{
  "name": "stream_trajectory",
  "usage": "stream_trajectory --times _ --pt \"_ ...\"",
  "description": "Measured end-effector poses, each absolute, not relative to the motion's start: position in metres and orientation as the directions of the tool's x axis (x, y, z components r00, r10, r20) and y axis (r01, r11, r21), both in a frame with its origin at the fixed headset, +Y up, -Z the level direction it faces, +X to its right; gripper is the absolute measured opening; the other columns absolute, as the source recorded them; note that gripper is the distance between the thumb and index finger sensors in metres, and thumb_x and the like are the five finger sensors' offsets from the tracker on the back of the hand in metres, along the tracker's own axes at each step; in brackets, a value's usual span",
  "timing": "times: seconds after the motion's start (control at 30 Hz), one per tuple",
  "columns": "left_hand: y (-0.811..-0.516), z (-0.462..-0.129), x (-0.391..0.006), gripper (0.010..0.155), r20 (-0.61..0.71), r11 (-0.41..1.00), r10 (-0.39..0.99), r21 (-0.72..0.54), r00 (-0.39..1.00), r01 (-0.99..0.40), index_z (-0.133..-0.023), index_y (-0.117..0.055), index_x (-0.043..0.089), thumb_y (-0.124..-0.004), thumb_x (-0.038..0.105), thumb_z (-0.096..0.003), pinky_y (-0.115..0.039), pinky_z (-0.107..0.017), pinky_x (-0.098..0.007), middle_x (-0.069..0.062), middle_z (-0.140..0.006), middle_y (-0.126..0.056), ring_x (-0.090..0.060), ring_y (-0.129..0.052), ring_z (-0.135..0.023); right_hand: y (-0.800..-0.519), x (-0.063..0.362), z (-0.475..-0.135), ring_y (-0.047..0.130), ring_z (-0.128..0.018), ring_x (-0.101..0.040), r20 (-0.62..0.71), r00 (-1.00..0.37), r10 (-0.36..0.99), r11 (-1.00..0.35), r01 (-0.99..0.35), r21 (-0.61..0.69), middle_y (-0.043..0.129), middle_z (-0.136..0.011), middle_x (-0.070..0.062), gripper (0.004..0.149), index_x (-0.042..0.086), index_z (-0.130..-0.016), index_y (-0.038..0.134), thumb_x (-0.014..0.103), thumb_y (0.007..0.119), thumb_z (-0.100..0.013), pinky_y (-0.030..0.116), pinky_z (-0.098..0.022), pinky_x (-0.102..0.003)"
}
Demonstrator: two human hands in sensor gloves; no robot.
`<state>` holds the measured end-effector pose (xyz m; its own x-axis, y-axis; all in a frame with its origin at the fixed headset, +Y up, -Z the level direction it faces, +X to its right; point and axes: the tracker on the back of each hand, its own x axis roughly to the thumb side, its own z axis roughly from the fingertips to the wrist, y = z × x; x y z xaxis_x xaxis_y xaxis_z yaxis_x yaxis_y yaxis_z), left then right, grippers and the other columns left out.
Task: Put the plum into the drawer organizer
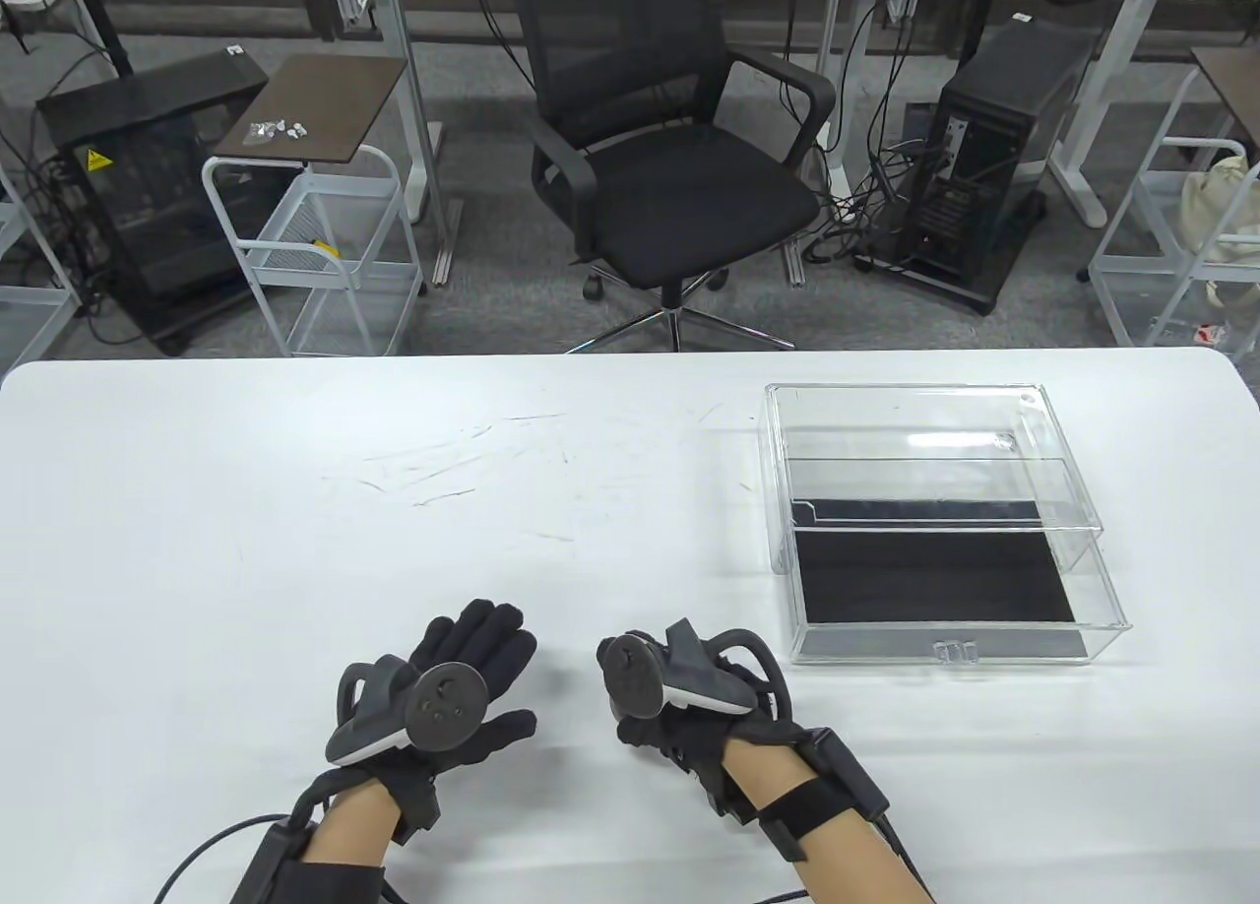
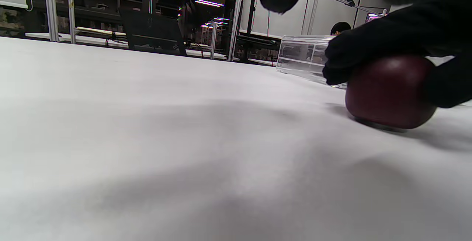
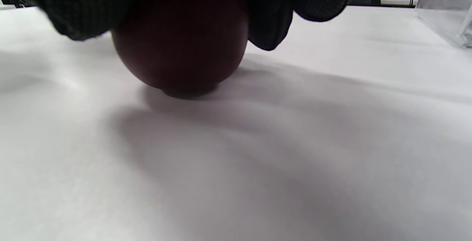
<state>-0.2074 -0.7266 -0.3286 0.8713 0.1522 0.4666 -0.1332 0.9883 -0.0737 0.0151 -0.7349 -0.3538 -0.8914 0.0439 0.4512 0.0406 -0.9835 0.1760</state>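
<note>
The dark red plum sits on the white table, with my right hand's fingers wrapped over its top and sides. It also shows in the right wrist view, touching the table under my gloved fingers. In the table view my right hand hides the plum. My left hand rests flat on the table, fingers spread and holding nothing, just left of the right hand. The clear drawer organizer stands to the right, its drawer pulled out toward me over a black liner.
The white table's far edge runs behind the organizer. A black office chair, a white cart and a computer tower stand on the floor beyond. The organizer's clear wall shows at the right wrist view's corner.
</note>
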Motion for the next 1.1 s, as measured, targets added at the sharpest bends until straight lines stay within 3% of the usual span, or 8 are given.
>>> stream_trajectory --times 0.1,0.17,0.3,0.4,0.43,0.6,0.93,1.1 --pt "-0.727 -0.328 -0.207 0.078 0.465 0.988 0.156 -0.082 0.871 -0.133 -0.109 -0.059 0.028 -0.070 0.064 -0.0409 -0.039 -0.085 -0.052 0.002 -0.126 -0.045 -0.028 -0.042 -0.117 -0.707 0.036 -0.352 0.082 -0.088 -0.030 0.416 -0.907 0.069 -0.996 -0.036 0.086 0.063 -0.107 -0.006 0.081 0.029 -0.101 0.043 0.053 0.079 -0.032 0.069 -0.066 -0.047" --pt "-0.726 -0.328 -0.207 0.078 0.461 0.988 0.154 -0.083 0.874 -0.130 -0.109 -0.059 0.028 -0.070 0.064 -0.0409 -0.039 -0.085 -0.052 0.002 -0.125 -0.045 -0.028 -0.043 -0.117 -0.676 0.065 -0.354 0.082 -0.088 -0.030 0.326 -0.941 0.094 -0.995 -0.100 0.000 0.063 -0.107 -0.007 0.082 0.028 -0.102 0.044 0.053 0.079 -0.032 0.068 -0.067 -0.048" --pt "-0.726 -0.328 -0.208 0.078 0.454 0.988 0.155 -0.083 0.877 -0.132 -0.109 -0.059 0.028 -0.070 0.064 -0.0410 -0.040 -0.085 -0.052 0.002 -0.125 -0.045 -0.028 -0.044 -0.117 -0.637 0.143 -0.367 0.086 -0.084 -0.033 -0.030 -0.996 0.086 -0.982 -0.080 -0.173 0.072 -0.104 -0.011 0.082 0.022 -0.102 0.052 0.056 0.079 -0.033 0.068 -0.064 -0.052" --pt "-0.726 -0.328 -0.208 0.078 0.448 0.988 0.155 -0.085 0.880 -0.131 -0.109 -0.059 0.028 -0.070 0.064 -0.0411 -0.040 -0.085 -0.051 0.002 -0.125 -0.046 -0.028 -0.044 -0.116 -0.642 0.189 -0.383 0.089 -0.079 -0.034 -0.225 -0.974 0.043 -0.989 -0.009 -0.150 0.077 -0.100 -0.014 0.082 0.017 -0.101 0.056 0.057 0.079 -0.033 0.070 -0.061 -0.052" --pt "-0.727 -0.328 -0.208 0.078 0.446 0.987 0.157 -0.087 0.881 -0.132 -0.109 -0.059 0.028 -0.070 0.064 -0.0412 -0.040 -0.085 -0.051 0.002 -0.125 -0.046 -0.028 -0.045 -0.116 -0.651 0.203 -0.390 0.090 -0.077 -0.035 -0.283 -0.959 0.031 -0.997 -0.009 -0.082 0.078 -0.098 -0.016 0.082 0.015 -0.100 0.058 0.057 0.079 -0.033 0.071 -0.060 -0.052" --pt "-0.728 -0.329 -0.209 0.078 0.434 0.985 0.167 -0.106 0.885 -0.134 -0.109 -0.059 0.028 -0.070 0.064 -0.0412 -0.040 -0.085 -0.051 0.002 -0.125 -0.046 -0.028 -0.045 -0.116 -0.676 0.225 -0.414 0.092 -0.076 -0.035 -0.424 -0.905 -0.034 -0.999 0.017 0.045 0.080 -0.096 -0.017 0.082 0.013 -0.100 0.059 0.057 0.079 -0.033 0.072 -0.059 -0.052" --pt "-0.729 -0.331 -0.209 0.077 0.426 0.982 0.179 -0.131 0.887 -0.136 -0.109 -0.059 0.028 -0.070 0.064 -0.0414 -0.040 -0.085 -0.051 0.001 -0.125 -0.046 -0.029 -0.045 -0.116 -0.712 0.240 -0.442 0.088 -0.080 -0.036 -0.512 -0.856 -0.075 -0.966 -0.064 0.249 0.075 -0.100 -0.018 0.082 0.015 -0.101 0.055 0.054 0.079 -0.034 0.070 -0.061 -0.053" --pt "-0.730 -0.332 -0.209 0.078 0.424 0.982 0.180 -0.134 0.887 -0.135 -0.109 -0.059 0.028 -0.070 0.064 -0.0413 -0.040 -0.085 -0.051 0.002 -0.125 -0.046 -0.029 -0.045 -0.116 -0.712 0.242 -0.442 0.085 -0.082 -0.037 -0.515 -0.856 -0.051 -0.962 -0.096 0.254 0.072 -0.102 -0.019 0.082 0.015 -0.102 0.053 0.054 0.079 -0.035 0.067 -0.062 -0.054"
